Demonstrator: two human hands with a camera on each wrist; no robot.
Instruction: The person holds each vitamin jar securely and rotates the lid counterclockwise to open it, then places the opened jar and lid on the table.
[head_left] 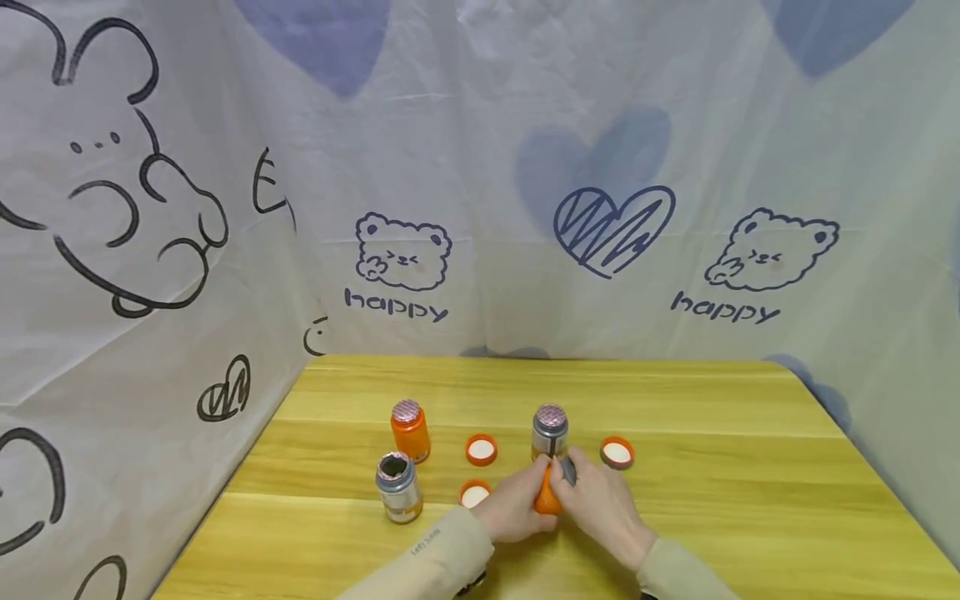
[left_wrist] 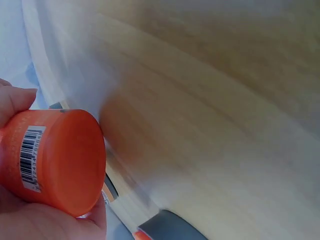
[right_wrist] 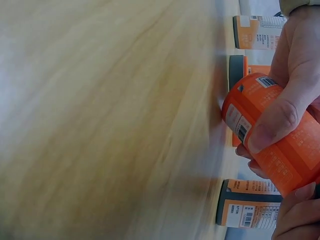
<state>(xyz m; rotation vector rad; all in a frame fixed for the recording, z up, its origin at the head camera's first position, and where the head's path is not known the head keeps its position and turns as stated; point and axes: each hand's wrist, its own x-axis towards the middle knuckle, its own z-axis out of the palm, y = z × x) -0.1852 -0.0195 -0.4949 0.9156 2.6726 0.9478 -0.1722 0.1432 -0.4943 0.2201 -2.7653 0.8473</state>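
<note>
Both hands are on one orange bottle (head_left: 547,497), tilted just above the table. My left hand (head_left: 517,506) grips its body; in the left wrist view its round base and a barcode label show. My right hand (head_left: 600,502) grips the dark grey lid (head_left: 569,471) at its top end, and the fingers hide most of that lid. In the right wrist view the left thumb lies along the orange bottle (right_wrist: 280,145), while the right fingers (right_wrist: 299,212) sit at the lid end. Right behind the hands stands a grey bottle (head_left: 551,433) with a foil seal on top.
An orange bottle (head_left: 410,431) with a foil seal stands at left. In front of it is a grey bottle (head_left: 400,492) with its mouth uncovered. Upturned lids lie about: one lid (head_left: 481,450), another (head_left: 474,493) beside the left hand, a third (head_left: 617,452) at right.
</note>
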